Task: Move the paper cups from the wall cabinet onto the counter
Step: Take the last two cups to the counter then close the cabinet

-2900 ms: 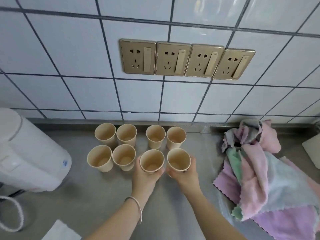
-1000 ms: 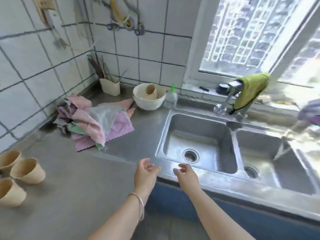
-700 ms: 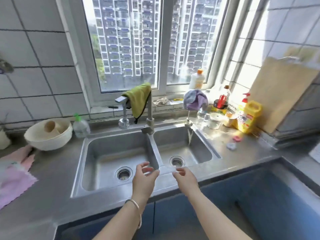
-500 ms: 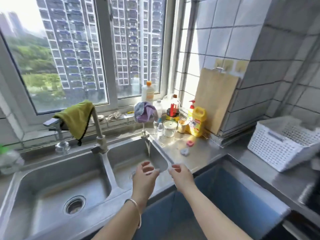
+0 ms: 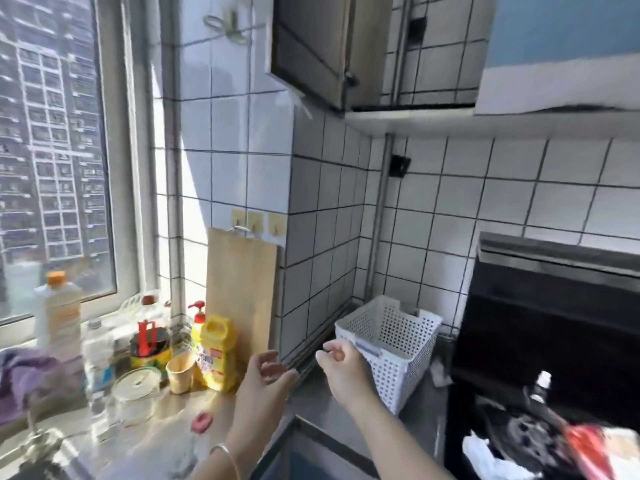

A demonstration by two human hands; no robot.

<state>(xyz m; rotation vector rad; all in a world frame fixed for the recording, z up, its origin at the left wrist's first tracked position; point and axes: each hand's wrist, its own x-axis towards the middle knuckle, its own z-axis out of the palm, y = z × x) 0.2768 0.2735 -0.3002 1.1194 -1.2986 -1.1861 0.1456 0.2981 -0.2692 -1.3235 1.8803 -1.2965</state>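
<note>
Up at the top of the view hangs the wall cabinet (image 5: 311, 46), its dark door (image 5: 306, 43) swung open toward the window; what sits inside it cannot be made out. Both hands are raised in front of the body, low in the picture and well below that cabinet. The left hand (image 5: 263, 382) is loosely open, fingers curled and spread, gripping nothing, with a thin bracelet (image 5: 227, 452) on its wrist. The right hand (image 5: 343, 367) is half-curled, thumb and fingertips drawn near each other, and it too is empty. The two hands are near each other but apart.

One paper cup (image 5: 180, 372) stands upright on the counter (image 5: 156, 438) to the left of the left hand, just beside a yellow bottle (image 5: 216, 351) and near a glass jar lid (image 5: 136, 386). Neither hand touches it. A wooden cutting board (image 5: 242, 289) leans upright against the tiled wall behind the yellow bottle. Farther left stand a tall pale bottle with an orange cap (image 5: 57, 313) and a clear bottle (image 5: 98, 362), by the window. A small pink thing (image 5: 202, 421) lies on the counter near the left forearm.

To the right of the right hand, a white perforated basket (image 5: 391, 344) sits in the far corner of the counter, close behind the right hand's knuckles. A black range hood (image 5: 547, 306) fills the right side.
</note>
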